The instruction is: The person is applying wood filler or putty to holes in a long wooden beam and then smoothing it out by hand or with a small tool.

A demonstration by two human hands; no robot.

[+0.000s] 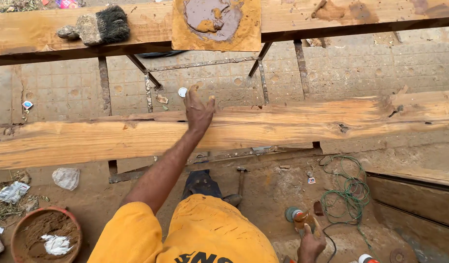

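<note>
Nearest the camera, the right hand [310, 245] hangs low by the ground, its fingers curled around a small bottle [299, 218] of amber liquid with a teal cap. Just beyond it a green cord [352, 191] lies in loose coils on the dusty floor, and a hammer [241, 176] rests on the ground by the person's foot. Off to the left sits a round clay-coloured bowl [20, 228] of brown paste with a crumpled white scrap in it, near bits of clear plastic litter.

Further out, the left arm stretches forward and the left hand [198, 109] lies open, fingers spread, pressed flat on the near wooden plank [292, 127], a long pale board with rough edges (a dark knot shows towards its right end) resting across a metal frame.

Beyond the tiled gap, a second plank [29, 34] carries a worn, paste-caked brush [96, 27] at the left and a square board [216, 24] smeared with grey-brown filler in the middle.
</note>
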